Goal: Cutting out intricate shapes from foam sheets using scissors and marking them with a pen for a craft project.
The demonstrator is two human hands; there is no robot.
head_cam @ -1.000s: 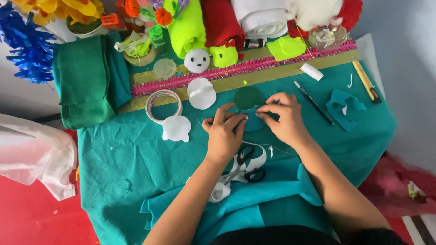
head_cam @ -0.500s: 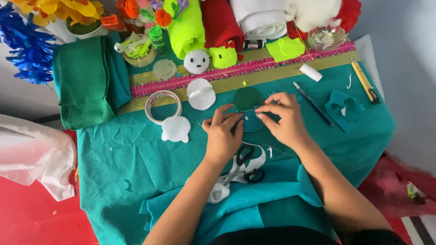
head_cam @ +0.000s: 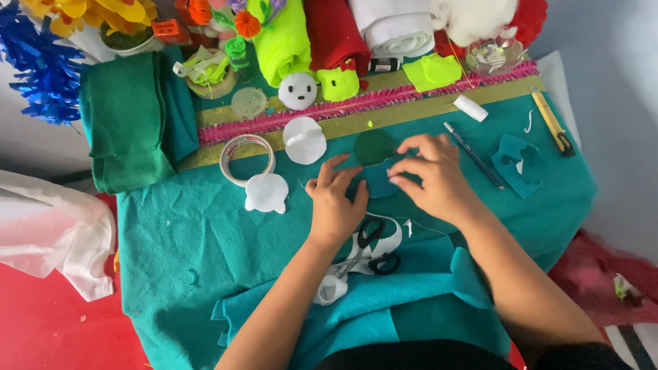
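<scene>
— What do you see at the hands?

— I have both near the middle of the frame, on the teal felt cloth (head_cam: 205, 240) that covers the table. My left hand (head_cam: 334, 205) lies flat, fingers spread and loose, fingertips pressing the edge of a small teal felt piece (head_cam: 379, 182). It grips nothing; it only holds the piece down.

— And the right?

— My right hand (head_cam: 432, 179) sits just right of the same piece, fingers curled down, thumb and forefinger drawn close at its right edge. I take it for a light pinch, but whether the felt is really caught between them I cannot tell.

— Where is the piece exactly?

— Between the two hands, lying on the cloth, just below a dark green felt circle (head_cam: 374, 146) that it touches or nearly touches.

— What lies around?

— Black-handled scissors (head_cam: 367, 250) on a white scrap just below my left wrist. A roll of tape (head_cam: 247, 159) and a white felt shape (head_cam: 266, 192) to the left. A pen (head_cam: 473, 155) to the right, and a teal offcut (head_cam: 515, 163) beyond it. A pink fringed strip (head_cam: 356, 106) runs across the upper part.
</scene>
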